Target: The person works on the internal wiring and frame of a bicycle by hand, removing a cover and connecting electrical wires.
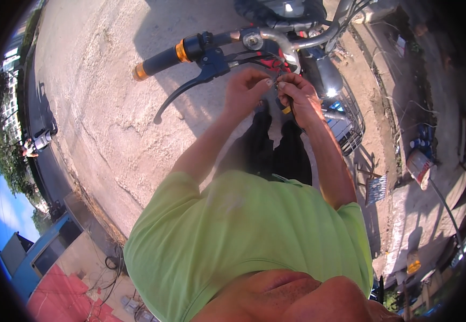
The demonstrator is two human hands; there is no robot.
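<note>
My left hand (246,91) and my right hand (300,96) meet below a bicycle-like vehicle's handlebar (276,36), fingertips pinching thin dark cable (278,72); their exact hold is small in the picture. A dark strand hangs from my right hand, with a small yellow piece (285,110) near it. Left of my hands are a black brake lever (211,67) and a black grip with orange rings (160,67). Behind the fingers show red-and-white parts (289,59) of the vehicle and a dark cylindrical part (324,75).
Pale concrete ground (104,96) surrounds my dark-trousered legs. A wire basket (351,139) is right of my arms, beside a metal rack (376,188) and scattered objects along the curb. At far left, a person on a scooter (37,144) is on the road.
</note>
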